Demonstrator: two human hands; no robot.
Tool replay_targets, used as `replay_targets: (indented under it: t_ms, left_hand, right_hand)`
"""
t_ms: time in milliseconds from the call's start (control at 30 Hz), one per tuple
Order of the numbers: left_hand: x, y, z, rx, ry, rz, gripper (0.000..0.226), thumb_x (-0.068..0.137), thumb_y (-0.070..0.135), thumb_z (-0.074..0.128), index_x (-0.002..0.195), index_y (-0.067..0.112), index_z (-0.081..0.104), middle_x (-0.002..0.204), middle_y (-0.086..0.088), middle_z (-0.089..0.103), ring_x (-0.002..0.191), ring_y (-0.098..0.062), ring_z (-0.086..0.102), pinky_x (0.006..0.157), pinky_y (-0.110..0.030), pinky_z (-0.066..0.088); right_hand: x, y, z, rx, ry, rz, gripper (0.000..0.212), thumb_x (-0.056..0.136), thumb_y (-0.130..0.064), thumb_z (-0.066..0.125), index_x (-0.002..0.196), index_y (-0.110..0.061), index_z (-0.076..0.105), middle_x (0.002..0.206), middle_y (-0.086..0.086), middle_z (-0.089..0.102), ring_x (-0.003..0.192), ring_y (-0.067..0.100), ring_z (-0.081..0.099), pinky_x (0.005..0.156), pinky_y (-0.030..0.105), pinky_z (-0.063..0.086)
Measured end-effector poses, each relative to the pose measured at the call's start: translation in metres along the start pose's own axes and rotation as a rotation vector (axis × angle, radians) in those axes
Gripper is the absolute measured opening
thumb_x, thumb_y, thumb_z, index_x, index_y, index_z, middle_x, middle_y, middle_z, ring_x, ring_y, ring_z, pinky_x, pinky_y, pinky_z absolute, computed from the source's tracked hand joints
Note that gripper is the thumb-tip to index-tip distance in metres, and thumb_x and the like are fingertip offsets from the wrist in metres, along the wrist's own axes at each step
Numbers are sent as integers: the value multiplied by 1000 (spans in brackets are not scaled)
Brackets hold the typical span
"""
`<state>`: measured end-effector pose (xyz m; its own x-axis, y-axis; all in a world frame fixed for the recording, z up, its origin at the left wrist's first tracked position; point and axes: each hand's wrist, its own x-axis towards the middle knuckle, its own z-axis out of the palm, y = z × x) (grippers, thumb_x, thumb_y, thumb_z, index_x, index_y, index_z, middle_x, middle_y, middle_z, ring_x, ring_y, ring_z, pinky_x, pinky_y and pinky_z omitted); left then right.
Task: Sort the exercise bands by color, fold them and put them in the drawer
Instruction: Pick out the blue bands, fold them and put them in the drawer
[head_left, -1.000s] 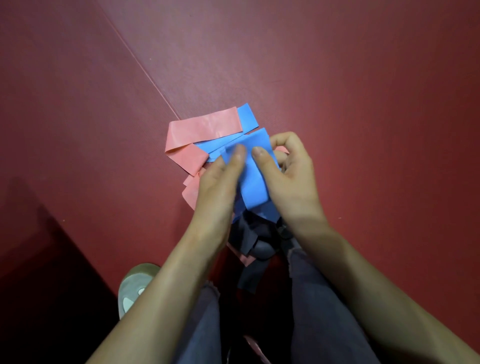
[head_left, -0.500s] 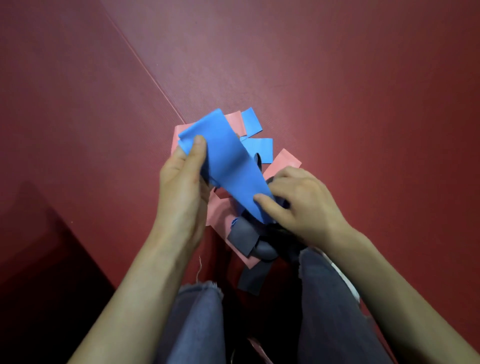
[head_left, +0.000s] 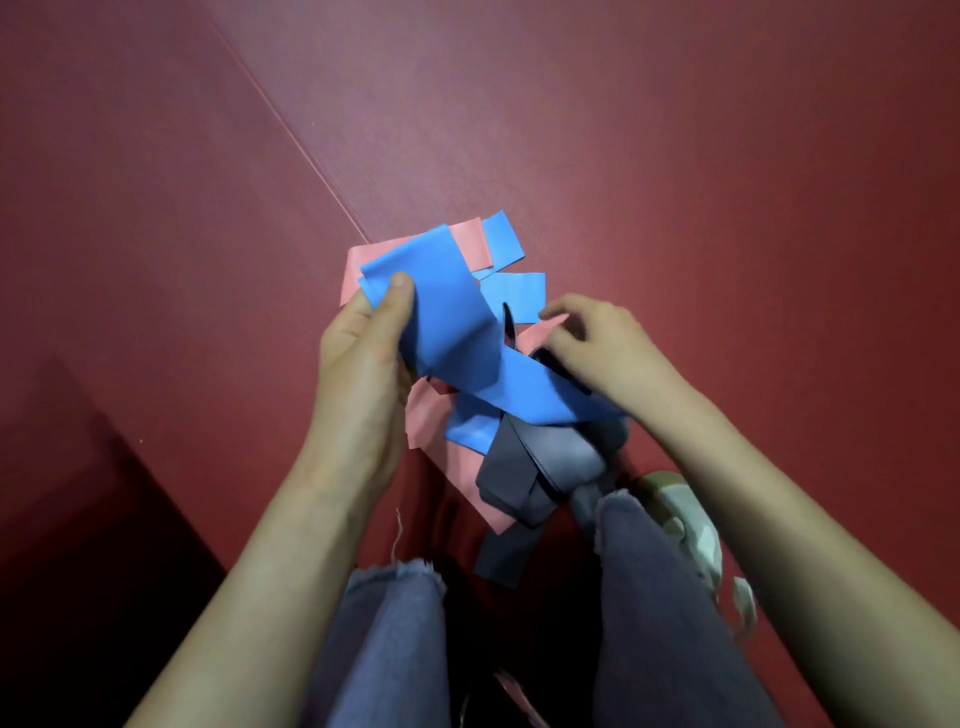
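Item 1, nearest me: two legs in grey-blue jeans (head_left: 395, 649) with frayed hems. A pale shoe (head_left: 685, 514) sits at the right, partly behind the right forearm.

Item 2: grey bands (head_left: 524, 467). Flat dark-grey strips, folded and tangled over one another, lying on the floor just in front of the jeans.

Item 3: pink bands (head_left: 431, 421). Flat matte strips under and beside the grey ones. More pink shows at the far edge of the heap.

Item 4: blue band (head_left: 457, 322). A broad, smooth, bright-blue strip, lifted above the heap and slanting from upper left to lower right. I see a soft crease across its middle.
- Left hand (head_left: 363, 374): grip closed on the band's far end, thumb on top, fingers beneath.
- Right hand (head_left: 613, 353): fingers curled over the band's lower end, beside a dark strip. I cannot tell whether its grip holds anything.

Item 5: loose blue pieces (head_left: 519, 293). Short ends of the same colour, lying among the pink at the far side of the heap.

Item 6: floor (head_left: 675, 156). Dark red and finely textured, with a thin seam (head_left: 291, 135) running diagonally away to the upper left.
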<state>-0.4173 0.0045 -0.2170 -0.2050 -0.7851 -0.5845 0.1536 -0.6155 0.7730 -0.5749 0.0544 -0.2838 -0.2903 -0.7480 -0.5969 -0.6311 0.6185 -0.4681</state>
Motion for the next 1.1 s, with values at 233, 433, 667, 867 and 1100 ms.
replay_targets:
  t_ms: [233, 433, 667, 867, 1100]
  left_hand:
    - [-4, -7, 9, 14, -61, -28, 29, 96, 11, 35, 83, 21, 59, 63, 14, 71, 62, 2, 66, 62, -17, 54]
    - [-5, -23, 8, 9, -62, -110, 29, 96, 13, 36, 86, 20, 62, 71, 13, 73, 70, -1, 68, 74, -22, 55]
    - [1, -19, 0, -130, 84, -99, 25, 96, 14, 35, 90, 19, 59, 68, 12, 71, 64, 0, 66, 64, -19, 54]
    - [6, -13, -7, -155, 173, -47, 22, 96, 11, 35, 95, 17, 57, 65, 15, 70, 61, 2, 65, 57, -16, 53]
    - [1, -19, 1, 18, 120, -11, 31, 96, 12, 36, 80, 21, 60, 64, 14, 70, 64, 0, 65, 69, -20, 52]
  right_hand:
    - [56, 5, 15, 25, 136, 21, 34, 88, -16, 50, 121, -6, 50, 123, 17, 50, 111, 32, 50, 90, 35, 39]
    - [58, 10, 29, -243, 125, -43, 24, 84, -15, 51, 105, -4, 51, 118, 17, 45, 111, 33, 43, 81, 39, 37]
    - [32, -15, 13, 194, 204, -38, 22, 71, -8, 52, 64, -22, 37, 59, -3, 47, 61, 16, 45, 59, 27, 32]
    - [0, -45, -32, 1101, 164, -257, 40, 74, 10, 44, 94, -24, 49, 43, -13, 45, 41, -1, 36, 43, 10, 31]
    - [-4, -37, -43, 930, -352, -271, 28, 73, -5, 55, 91, -25, 64, 75, -2, 68, 73, 7, 60, 75, 18, 50]
